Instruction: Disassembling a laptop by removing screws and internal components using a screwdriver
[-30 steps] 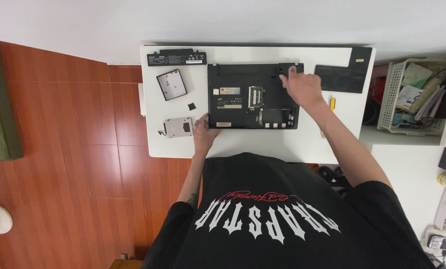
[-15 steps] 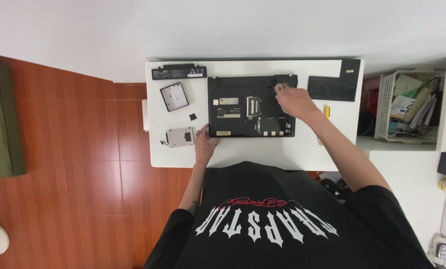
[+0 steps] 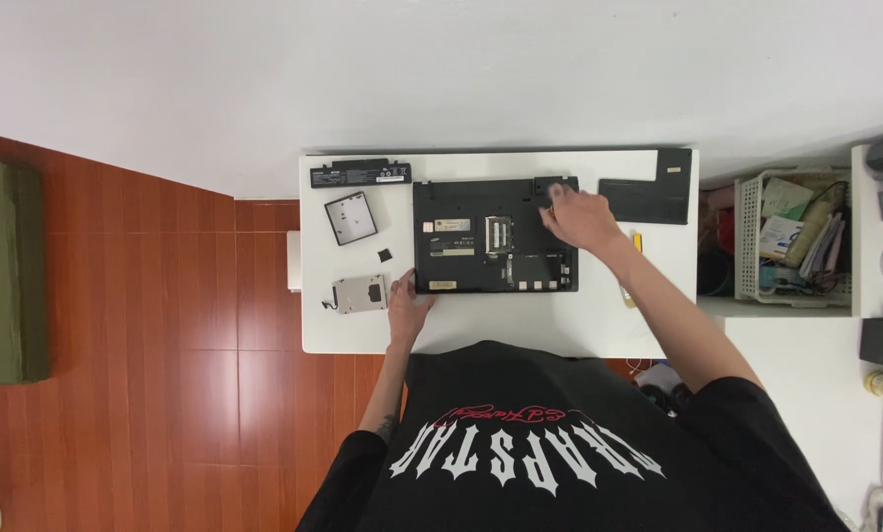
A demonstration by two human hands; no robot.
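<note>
Bracing the laptop base (image 3: pixel 496 236) with your left hand (image 3: pixel 408 307) at its lower left corner is the right idea; keep that palm flat on the counter (image 3: pixel 481 320) edge of the chassis so it cannot skate. That grip looks loose, fingers resting against the corner and not closed round anything. Your right hand (image 3: pixel 581 219) lies over the upper right of the upturned base, near centre frame, fingers curled down onto it close to the hinge corner; whether it pinches a small part or only presses there I cannot tell, since the fingertips are hidden under the hand.

Work with small wrist moves there and keep the forearm low (a raised elbow tends to drag the whole base toward you). Lift any freed piece straight up before carrying it aside.

Moving outward, mind what lies round the base: the silver drive caddy (image 3: pixel 361 294) just left of your left hand, a small dark chip (image 3: pixel 384 255) above it, the square optical drive (image 3: pixel 350 217) higher up, and the long battery (image 3: pixel 360 174) along the counter's upper left edge. At upper right a black cover panel (image 3: pixel 648 197) rests well clear, with a yellow tool (image 3: pixel 637 241) just beside your right wrist.
</note>
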